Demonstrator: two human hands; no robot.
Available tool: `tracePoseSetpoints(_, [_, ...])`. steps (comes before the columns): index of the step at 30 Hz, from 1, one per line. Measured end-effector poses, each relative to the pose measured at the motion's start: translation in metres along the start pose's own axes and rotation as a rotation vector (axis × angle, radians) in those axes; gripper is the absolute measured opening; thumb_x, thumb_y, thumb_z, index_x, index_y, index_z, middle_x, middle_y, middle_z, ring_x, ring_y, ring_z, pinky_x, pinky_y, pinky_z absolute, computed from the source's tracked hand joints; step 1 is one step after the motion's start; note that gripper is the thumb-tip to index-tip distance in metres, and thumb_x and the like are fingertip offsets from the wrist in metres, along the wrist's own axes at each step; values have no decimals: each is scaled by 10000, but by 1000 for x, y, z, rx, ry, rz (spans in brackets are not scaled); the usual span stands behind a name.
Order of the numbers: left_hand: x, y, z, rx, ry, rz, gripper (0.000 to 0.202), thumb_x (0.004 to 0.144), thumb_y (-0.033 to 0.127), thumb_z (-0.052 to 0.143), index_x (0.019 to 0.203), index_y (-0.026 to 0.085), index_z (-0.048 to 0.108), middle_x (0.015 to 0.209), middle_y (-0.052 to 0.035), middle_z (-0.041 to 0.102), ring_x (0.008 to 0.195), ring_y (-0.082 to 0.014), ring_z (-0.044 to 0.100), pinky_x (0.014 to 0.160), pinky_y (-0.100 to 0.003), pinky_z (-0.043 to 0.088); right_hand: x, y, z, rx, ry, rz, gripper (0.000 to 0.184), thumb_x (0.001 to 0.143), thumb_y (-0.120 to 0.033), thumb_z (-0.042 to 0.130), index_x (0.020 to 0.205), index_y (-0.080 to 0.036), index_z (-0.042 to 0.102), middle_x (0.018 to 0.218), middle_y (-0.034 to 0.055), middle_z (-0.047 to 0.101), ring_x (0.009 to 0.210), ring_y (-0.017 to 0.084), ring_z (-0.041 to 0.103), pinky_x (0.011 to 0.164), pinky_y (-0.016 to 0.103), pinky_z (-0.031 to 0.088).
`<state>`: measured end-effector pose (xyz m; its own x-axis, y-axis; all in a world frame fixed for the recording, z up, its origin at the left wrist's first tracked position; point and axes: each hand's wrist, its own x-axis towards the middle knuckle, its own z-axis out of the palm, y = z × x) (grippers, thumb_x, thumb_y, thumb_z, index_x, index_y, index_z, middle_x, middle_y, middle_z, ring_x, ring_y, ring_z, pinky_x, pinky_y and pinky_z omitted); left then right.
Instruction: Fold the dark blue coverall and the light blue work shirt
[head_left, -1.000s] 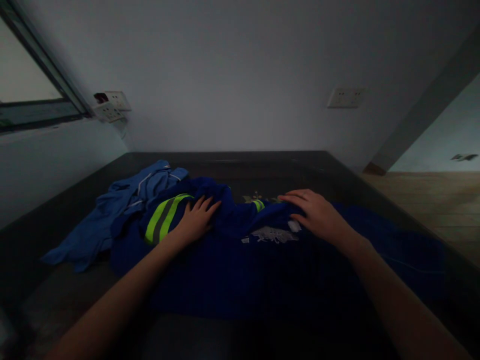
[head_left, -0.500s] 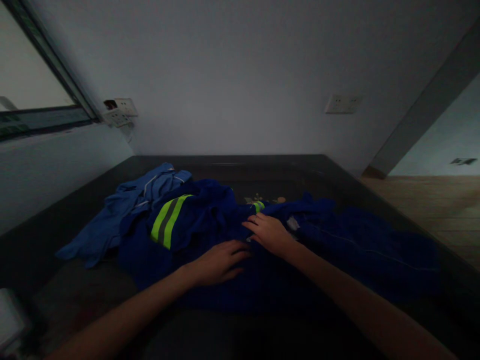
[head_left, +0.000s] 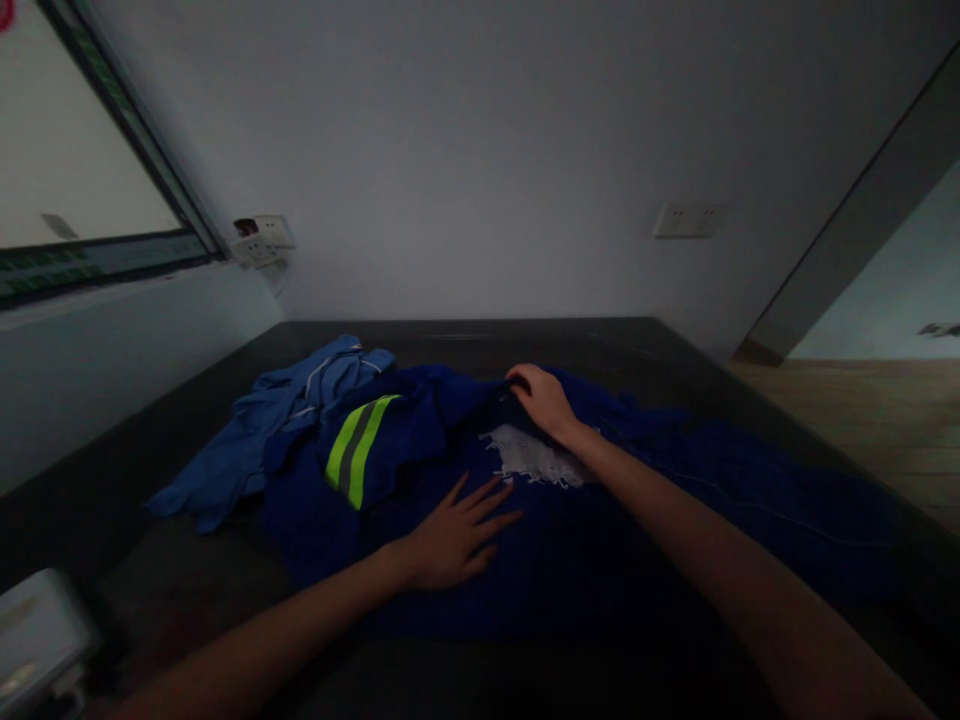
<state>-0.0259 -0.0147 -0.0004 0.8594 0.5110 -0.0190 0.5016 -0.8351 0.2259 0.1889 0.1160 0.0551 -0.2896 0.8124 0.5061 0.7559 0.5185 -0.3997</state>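
Toward the table's far edge (head_left: 465,328), the right hand (head_left: 541,398) pinches the jacket (head_left: 555,545); the left hand (head_left: 450,545) lies on it, splayed. Arranging seems underway; next calls for steady pinching.

I'm seeing a strip of dark tabletop (head_left: 450,336) running along the far wall (head_left: 480,180), leaving a hand room to pass. Dark blue clothing (head_left: 424,450) is filling the middle, lighter blue clothing (head_left: 259,425) is blocking the far left, and a whitish object (head_left: 41,625) is crowding the near left.
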Motion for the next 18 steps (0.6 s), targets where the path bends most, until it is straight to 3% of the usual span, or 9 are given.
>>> tracePoseSetpoints(8, [-27, 60, 7, -148, -102, -66, 773, 859, 271, 559, 1500, 309, 128, 1566, -122, 71, 1429, -357, 58, 1060, -712, 86, 60, 30, 6, -112, 105, 120, 365, 834, -136, 462, 1183, -173, 562, 1225, 124, 491, 1115, 245, 511, 965, 371, 411])
tracePoseSetpoints(12, [-26, 70, 3, -286, -190, -70, 754, 841, 335, 616, 1479, 327, 216, 1562, -147, 75, 1408, -412, 56, 1021, -750, 119, 82, 49, 14, -194, 164, 253, 425, 892, -152, 345, 1292, -151, 491, 1337, 177, 435, 1218, 299, 434, 1015, 434, 350])
tracePoseSetpoints(15, [-24, 69, -10, -378, -127, -102, 671, 858, 263, 583, 1454, 321, 281, 1568, -109, 140, 1426, -351, 103, 1083, -657, 208, 82, 58, 27, -251, 42, 295, 523, 904, -150, 321, 1428, -151, 322, 1466, 189, 319, 1285, 317, 399, 1035, 458, 331])
tracePoseSetpoints(18, [-25, 62, -22, -401, 42, -201, 548, 861, 168, 521, 1380, 297, 396, 1527, -60, 304, 1387, -236, 313, 1106, -430, 364, 68, 64, 44, -250, -139, 233, 576, 889, -160, 376, 1457, -174, 283, 1463, 178, 357, 1186, 294, 529, 989, 410, 405])
